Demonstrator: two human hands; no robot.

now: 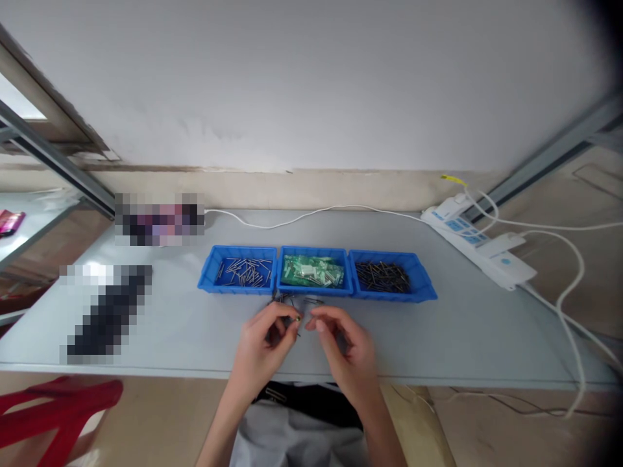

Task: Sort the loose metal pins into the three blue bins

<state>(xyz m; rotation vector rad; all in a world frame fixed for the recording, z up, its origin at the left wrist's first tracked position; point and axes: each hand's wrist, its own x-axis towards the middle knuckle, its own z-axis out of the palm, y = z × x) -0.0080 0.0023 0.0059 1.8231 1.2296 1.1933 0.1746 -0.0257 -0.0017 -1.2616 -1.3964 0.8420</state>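
Observation:
My left hand (267, 340) pinches a small thin piece (298, 318) with a greenish-yellow end between thumb and forefinger; its kind is too small to tell. Facing it, my right hand (349, 347) has its thumb and fingertips drawn together, and whatever they may hold is hidden. Just beyond both hands, several dark thin metal pins (314, 300) lie loose on the table. A row of blue bins stands behind them: the left bin (207, 280) has silvery pins, the middle bin (348, 285) green-and-clear packets, the right bin (426, 285) dark screw-like pieces.
The grey table (185, 344) meets a wall at the back. A white power strip (479, 250) with cables lies at the right, and a white cable (311, 213) runs along the rear. Blurred-out items sit at the left. A red stool (63, 415) stands below.

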